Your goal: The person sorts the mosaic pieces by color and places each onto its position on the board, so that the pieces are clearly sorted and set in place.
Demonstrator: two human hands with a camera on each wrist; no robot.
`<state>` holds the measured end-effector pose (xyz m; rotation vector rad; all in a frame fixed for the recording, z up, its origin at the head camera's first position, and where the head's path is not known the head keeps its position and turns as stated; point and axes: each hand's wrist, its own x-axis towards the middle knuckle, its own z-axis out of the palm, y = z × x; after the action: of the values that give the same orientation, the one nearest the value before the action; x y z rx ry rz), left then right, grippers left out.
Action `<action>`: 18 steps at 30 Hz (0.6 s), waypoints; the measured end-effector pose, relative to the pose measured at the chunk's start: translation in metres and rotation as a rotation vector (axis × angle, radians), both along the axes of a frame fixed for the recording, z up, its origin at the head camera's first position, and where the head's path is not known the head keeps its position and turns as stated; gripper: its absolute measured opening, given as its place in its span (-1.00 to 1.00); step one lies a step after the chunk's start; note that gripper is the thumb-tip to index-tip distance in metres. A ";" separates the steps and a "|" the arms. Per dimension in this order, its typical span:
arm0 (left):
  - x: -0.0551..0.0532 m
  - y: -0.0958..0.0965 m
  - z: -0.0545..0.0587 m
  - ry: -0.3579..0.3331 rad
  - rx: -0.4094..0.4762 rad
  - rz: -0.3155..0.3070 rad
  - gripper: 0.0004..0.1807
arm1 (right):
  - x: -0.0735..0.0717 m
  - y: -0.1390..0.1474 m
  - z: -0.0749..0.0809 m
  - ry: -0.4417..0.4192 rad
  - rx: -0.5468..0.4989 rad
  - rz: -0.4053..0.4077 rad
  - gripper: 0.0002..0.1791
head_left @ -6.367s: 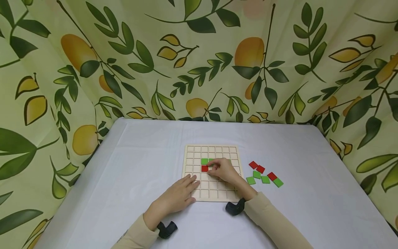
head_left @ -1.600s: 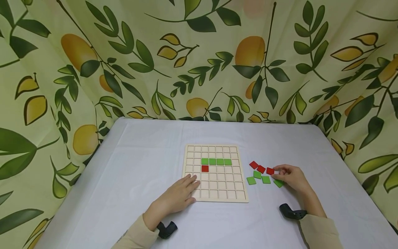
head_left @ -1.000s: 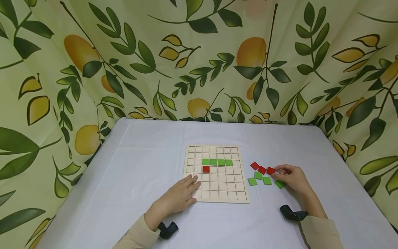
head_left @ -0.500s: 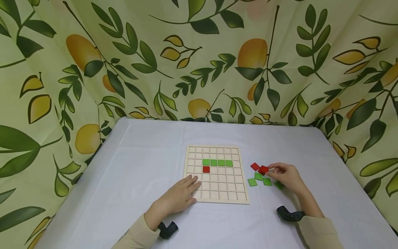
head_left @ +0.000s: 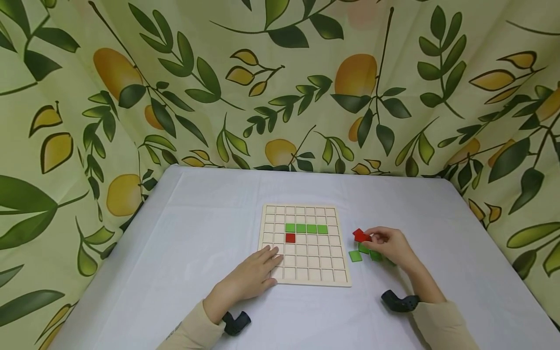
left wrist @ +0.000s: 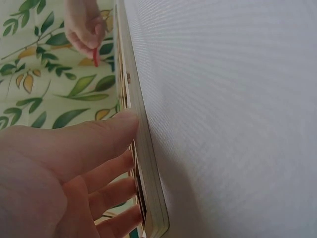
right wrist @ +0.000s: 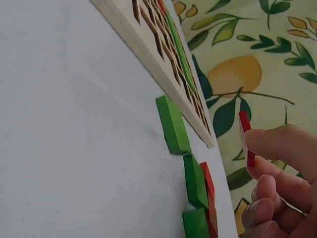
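Nearest, the left hand (head_left: 250, 274) is laid, fingers extended and slightly spread, across the near left part of a pale wooden board (head_left: 308, 261) divided into square cells; nothing is pinched by it. Farther off, a thin square red tile (right wrist: 245, 124) is pinched between the thumb and fingers of the right hand (head_left: 389, 245), held above the white-clothed table (head_left: 210, 209) and seemingly about level; being square, it is given no long axis. The board is thus placed leftward of the pinched tile, apart from it, with loose green square tiles (head_left: 356, 256) scattered near its right edge, close to the right hand. Farther up the board, a single red tile (head_left: 290, 238) is seated directly below the leftmost of a row of four green tiles (head_left: 311, 228).
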<state>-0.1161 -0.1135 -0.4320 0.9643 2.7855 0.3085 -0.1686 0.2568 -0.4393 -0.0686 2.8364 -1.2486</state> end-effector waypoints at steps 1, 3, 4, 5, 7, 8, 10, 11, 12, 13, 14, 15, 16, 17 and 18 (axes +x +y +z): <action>0.000 0.000 0.000 -0.001 -0.001 0.001 -0.40 | 0.000 -0.002 0.000 0.000 -0.004 0.006 -0.68; -0.001 0.000 -0.001 0.000 -0.004 0.003 -0.40 | -0.001 -0.005 0.001 0.002 -0.015 0.022 -0.69; -0.001 0.000 -0.001 -0.001 -0.005 0.004 -0.40 | -0.002 -0.006 0.001 0.001 -0.025 0.027 -0.69; -0.001 0.001 -0.001 0.000 -0.007 0.004 -0.40 | -0.002 -0.008 0.001 -0.001 -0.034 0.035 -0.70; -0.002 0.001 -0.002 0.003 -0.010 0.004 -0.40 | -0.004 -0.011 0.002 -0.003 -0.054 0.052 -0.71; -0.002 0.001 -0.002 0.004 -0.009 0.002 -0.40 | -0.005 -0.013 0.002 -0.001 -0.063 0.061 -0.71; -0.002 0.002 -0.002 0.004 -0.008 0.000 -0.40 | -0.006 -0.016 0.003 0.003 -0.077 0.081 -0.71; -0.002 0.002 -0.001 0.003 -0.008 0.000 -0.40 | -0.006 -0.018 0.004 0.007 -0.080 0.093 -0.71; -0.002 0.002 -0.001 0.002 -0.007 0.000 -0.40 | -0.006 -0.021 0.004 0.011 -0.085 0.102 -0.70; -0.002 0.002 -0.001 0.001 -0.005 0.000 -0.40 | -0.006 -0.023 0.005 0.014 -0.089 0.113 -0.70; -0.002 0.002 -0.001 0.001 -0.006 0.001 -0.40 | -0.006 -0.025 0.006 0.013 -0.095 0.121 -0.69; -0.002 0.002 -0.001 -0.001 -0.004 0.003 -0.40 | -0.006 -0.027 0.006 0.010 -0.102 0.130 -0.69; -0.002 0.002 -0.001 -0.002 -0.004 0.005 -0.40 | -0.006 -0.028 0.006 0.006 -0.113 0.137 -0.69; -0.002 0.002 -0.001 -0.003 -0.003 0.007 -0.40 | -0.006 -0.030 0.006 0.002 -0.119 0.144 -0.68; -0.002 0.002 -0.001 -0.005 -0.002 0.008 -0.40 | -0.006 -0.032 0.006 -0.002 -0.128 0.150 -0.68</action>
<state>-0.1180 -0.1116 -0.4326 0.9507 2.7853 0.3085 -0.1749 0.2249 -0.4330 -0.2783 2.6879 -1.3934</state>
